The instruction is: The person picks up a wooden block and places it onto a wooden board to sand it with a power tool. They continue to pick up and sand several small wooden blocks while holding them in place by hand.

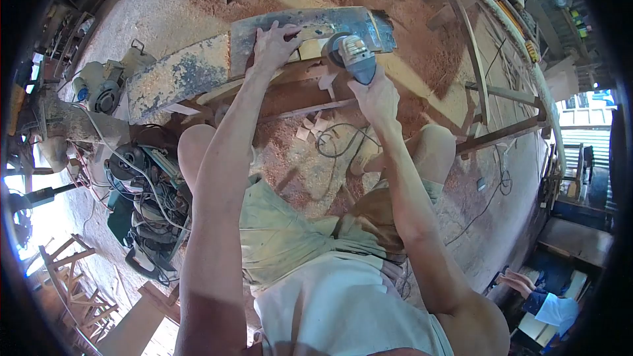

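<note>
My right hand (377, 100) is wrapped around the body of an angle grinder (359, 62), its round disc (335, 49) turned to the left over the bench. Beside the disc is a pale piece of wood (310, 49) at the near edge of the worn, dark-stained bench (260, 24). My left hand (273, 46) rests on the bench at the left end of this piece, fingers curled and thumb against it. The disc hides the right end of the wood, and exactly how my fingertips meet it is hard to see.
Small wood offcuts (310, 126) and a looped cable (336, 145) lie on the dusty floor between my legs. A dusty machine with wires (148, 184) stands to my left. Wooden frame pieces (504, 135) are at the right. Another person (550, 306) is at the lower right.
</note>
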A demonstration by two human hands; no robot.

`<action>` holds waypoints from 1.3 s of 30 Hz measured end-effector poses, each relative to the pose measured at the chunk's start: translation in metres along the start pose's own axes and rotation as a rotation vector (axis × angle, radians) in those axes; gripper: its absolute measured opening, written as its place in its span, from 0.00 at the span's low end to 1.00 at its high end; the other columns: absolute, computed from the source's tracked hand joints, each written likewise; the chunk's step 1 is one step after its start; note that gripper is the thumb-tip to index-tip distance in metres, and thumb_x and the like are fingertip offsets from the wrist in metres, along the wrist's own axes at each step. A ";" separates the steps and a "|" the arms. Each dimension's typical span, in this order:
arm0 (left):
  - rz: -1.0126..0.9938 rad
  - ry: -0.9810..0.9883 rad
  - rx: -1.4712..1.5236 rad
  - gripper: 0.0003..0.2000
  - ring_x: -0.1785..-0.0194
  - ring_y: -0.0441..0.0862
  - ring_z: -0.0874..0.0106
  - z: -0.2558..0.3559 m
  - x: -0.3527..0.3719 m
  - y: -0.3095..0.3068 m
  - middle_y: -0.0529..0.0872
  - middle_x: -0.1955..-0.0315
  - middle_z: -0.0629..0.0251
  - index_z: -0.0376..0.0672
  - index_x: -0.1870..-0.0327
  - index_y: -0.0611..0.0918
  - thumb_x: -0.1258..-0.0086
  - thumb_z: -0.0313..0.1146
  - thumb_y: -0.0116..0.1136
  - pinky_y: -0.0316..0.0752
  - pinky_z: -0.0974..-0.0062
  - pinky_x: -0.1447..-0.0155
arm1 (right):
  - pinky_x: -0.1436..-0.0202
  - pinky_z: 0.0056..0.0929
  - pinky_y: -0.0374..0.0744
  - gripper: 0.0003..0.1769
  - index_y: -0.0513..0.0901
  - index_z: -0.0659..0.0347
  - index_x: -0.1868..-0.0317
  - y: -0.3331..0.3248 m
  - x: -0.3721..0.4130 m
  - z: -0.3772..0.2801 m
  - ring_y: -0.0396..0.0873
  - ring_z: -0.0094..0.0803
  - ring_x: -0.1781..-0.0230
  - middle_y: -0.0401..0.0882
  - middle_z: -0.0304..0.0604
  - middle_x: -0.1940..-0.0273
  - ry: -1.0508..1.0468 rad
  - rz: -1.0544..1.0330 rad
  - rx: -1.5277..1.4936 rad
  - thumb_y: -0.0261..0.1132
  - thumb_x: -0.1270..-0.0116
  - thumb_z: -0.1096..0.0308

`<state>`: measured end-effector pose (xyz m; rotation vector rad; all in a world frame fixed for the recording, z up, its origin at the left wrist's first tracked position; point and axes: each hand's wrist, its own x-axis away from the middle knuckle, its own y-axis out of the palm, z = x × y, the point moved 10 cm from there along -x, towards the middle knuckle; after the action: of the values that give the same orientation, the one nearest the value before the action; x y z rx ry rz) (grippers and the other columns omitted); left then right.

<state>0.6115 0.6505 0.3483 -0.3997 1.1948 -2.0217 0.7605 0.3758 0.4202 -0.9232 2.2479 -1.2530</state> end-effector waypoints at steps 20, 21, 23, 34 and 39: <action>0.139 0.398 -0.280 0.27 0.18 0.75 0.51 0.103 0.043 -0.025 0.90 0.33 0.58 0.49 0.29 0.88 0.25 0.51 0.74 0.61 0.38 0.11 | 0.35 0.58 0.85 0.37 0.86 0.63 0.34 -0.039 -0.005 0.043 0.91 0.67 0.41 0.93 0.68 0.47 0.121 0.131 -0.322 0.79 0.35 0.46; 0.130 0.399 -0.290 0.25 0.22 0.78 0.52 0.106 0.049 -0.025 0.90 0.35 0.57 0.49 0.31 0.88 0.26 0.48 0.75 0.66 0.41 0.15 | 0.34 0.58 0.85 0.37 0.86 0.63 0.34 -0.043 -0.006 0.043 0.91 0.67 0.41 0.93 0.68 0.47 0.122 0.131 -0.345 0.79 0.35 0.46; 0.109 0.404 -0.310 0.21 0.29 0.84 0.53 0.115 0.055 -0.025 0.90 0.40 0.56 0.48 0.36 0.89 0.28 0.41 0.76 0.75 0.46 0.21 | 0.33 0.57 0.84 0.37 0.85 0.64 0.34 -0.048 -0.006 0.046 0.90 0.67 0.40 0.93 0.68 0.46 0.130 0.133 -0.395 0.79 0.35 0.46; 0.201 0.573 -0.098 0.20 0.30 0.83 0.48 0.095 0.090 -0.018 0.86 0.38 0.58 0.45 0.40 0.85 0.33 0.24 0.71 0.86 0.52 0.30 | 0.34 0.58 0.84 0.39 0.84 0.69 0.37 -0.038 -0.003 0.044 0.91 0.67 0.41 0.93 0.70 0.48 0.162 0.046 -0.348 0.76 0.37 0.43; 0.220 0.575 -0.163 0.23 0.25 0.79 0.46 0.091 0.090 -0.016 0.84 0.31 0.58 0.46 0.37 0.83 0.34 0.19 0.70 0.84 0.50 0.26 | 0.34 0.58 0.84 0.39 0.84 0.68 0.38 -0.035 0.001 0.037 0.91 0.67 0.41 0.93 0.69 0.48 0.164 0.027 -0.334 0.75 0.37 0.43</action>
<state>0.5975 0.5329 0.4004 0.2540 1.6700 -1.9052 0.7952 0.3396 0.4309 -0.9282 2.6451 -0.9899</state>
